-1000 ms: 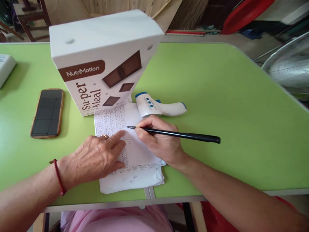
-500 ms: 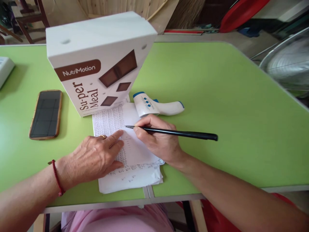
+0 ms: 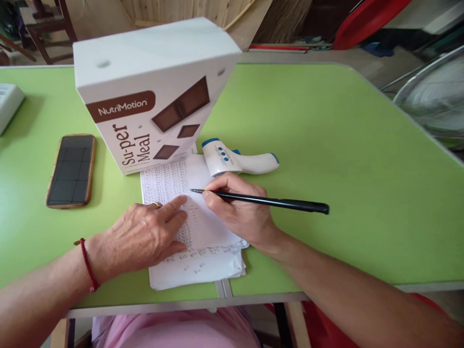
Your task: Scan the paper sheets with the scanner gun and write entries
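My right hand (image 3: 239,208) grips a long black pen (image 3: 275,202) with its tip resting on a stack of white paper sheets (image 3: 206,237) covered in small handwriting. My left hand (image 3: 145,237) lies flat on the left part of the sheets, index finger stretched toward the pen tip; it wears a ring and a red cord at the wrist. The papers lie at the near edge of a green table (image 3: 326,159).
A white "NutriMotion Super Meal" box (image 3: 152,92) stands just behind the papers. A white-and-blue infrared thermometer (image 3: 239,159) lies beside it. A phone (image 3: 71,169) lies screen-up at the left, a white device (image 3: 9,104) at the far left edge. A fan (image 3: 431,96) stands off the table's right.
Both hands and the pen stay in place on the paper; only the camera view shifts slightly.
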`<control>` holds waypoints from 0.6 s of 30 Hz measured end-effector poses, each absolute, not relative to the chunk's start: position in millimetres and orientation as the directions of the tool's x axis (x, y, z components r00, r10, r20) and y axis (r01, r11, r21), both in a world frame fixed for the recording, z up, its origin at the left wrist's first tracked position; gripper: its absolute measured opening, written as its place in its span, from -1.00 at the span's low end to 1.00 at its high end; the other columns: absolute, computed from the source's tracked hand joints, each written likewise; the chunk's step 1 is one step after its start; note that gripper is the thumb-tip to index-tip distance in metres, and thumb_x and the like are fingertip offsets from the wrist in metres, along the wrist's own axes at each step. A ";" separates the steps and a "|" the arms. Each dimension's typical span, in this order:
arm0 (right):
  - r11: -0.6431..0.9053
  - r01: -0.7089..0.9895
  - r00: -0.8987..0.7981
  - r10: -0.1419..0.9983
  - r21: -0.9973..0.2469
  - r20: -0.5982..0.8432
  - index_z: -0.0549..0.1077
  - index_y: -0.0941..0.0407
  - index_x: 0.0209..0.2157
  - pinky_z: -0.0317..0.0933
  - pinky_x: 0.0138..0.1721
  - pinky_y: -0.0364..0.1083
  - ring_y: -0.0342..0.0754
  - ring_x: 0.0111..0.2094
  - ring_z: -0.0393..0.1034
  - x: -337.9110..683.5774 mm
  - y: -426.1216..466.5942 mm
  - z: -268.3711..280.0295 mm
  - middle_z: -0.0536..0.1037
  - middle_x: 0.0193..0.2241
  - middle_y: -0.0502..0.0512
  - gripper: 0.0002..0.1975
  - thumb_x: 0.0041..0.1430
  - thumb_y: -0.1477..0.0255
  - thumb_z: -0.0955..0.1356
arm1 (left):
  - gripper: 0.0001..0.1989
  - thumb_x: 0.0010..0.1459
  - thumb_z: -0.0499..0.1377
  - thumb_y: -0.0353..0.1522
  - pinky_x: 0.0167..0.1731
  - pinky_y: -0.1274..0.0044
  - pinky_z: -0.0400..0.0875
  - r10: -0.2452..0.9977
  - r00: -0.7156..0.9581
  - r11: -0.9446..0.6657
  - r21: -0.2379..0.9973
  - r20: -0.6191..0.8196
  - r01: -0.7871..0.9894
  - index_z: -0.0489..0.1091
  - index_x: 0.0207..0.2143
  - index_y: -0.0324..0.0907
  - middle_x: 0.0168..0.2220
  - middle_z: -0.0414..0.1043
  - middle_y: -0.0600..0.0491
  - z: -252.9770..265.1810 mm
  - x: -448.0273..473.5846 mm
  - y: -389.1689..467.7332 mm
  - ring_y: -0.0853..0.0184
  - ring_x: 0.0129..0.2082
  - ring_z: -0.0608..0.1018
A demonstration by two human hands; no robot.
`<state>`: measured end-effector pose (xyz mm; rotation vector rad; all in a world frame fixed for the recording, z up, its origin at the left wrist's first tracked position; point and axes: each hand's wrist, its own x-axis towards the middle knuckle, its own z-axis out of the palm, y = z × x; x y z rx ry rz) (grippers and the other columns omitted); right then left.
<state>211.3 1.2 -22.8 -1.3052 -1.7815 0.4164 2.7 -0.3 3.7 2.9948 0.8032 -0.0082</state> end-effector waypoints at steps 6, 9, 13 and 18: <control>0.413 0.581 -0.105 0.893 -0.701 0.439 0.32 0.08 -0.52 0.12 -0.67 -0.24 -0.24 -0.70 0.23 211.8 0.8 -23.3 0.39 -0.69 -0.13 -0.85 0.08 0.51 0.34 | -0.60 0.23 0.16 -0.17 -0.52 0.39 0.53 0.504 0.863 -0.862 0.051 -0.037 0.505 0.37 -0.02 -0.28 0.19 0.32 -0.24 5.6 2.8 -0.8 0.17 -0.40 0.62; 0.426 0.593 -0.123 0.887 -0.683 0.446 0.31 0.07 -0.52 0.12 -0.67 -0.24 -0.24 -0.70 0.23 212.8 1.2 -23.6 0.38 -0.69 -0.14 -0.85 0.07 0.53 0.34 | -0.62 0.23 0.17 -0.18 -0.52 0.43 0.51 0.503 0.863 -0.861 0.054 -0.047 0.505 0.37 -0.04 -0.28 0.16 0.35 -0.24 6.8 2.1 -2.0 0.19 -0.41 0.62; 0.467 0.616 -0.106 0.847 -0.634 0.520 0.33 0.07 -0.47 0.17 -0.66 -0.22 -0.23 -0.70 0.23 214.4 -0.6 -20.5 0.39 -0.67 -0.14 -0.87 0.12 0.52 0.33 | -0.71 0.24 0.17 -0.20 -0.58 0.47 0.43 0.485 0.872 -0.874 0.073 0.069 0.480 0.38 -0.17 -0.28 0.07 0.44 -0.20 6.2 -0.3 -1.4 0.28 -0.49 0.58; 0.678 0.629 -0.325 0.673 -0.380 0.664 0.43 0.12 -0.20 0.40 -0.38 -0.13 -0.10 -0.41 0.47 222.7 0.3 -11.6 0.54 -0.39 0.08 -0.86 0.23 0.59 0.31 | -0.76 0.26 0.16 -0.29 -0.63 0.58 0.22 0.498 0.600 -0.863 0.291 0.627 0.412 0.21 -0.43 -0.17 -0.54 0.31 0.13 12.6 -6.3 14.0 0.44 -0.59 0.38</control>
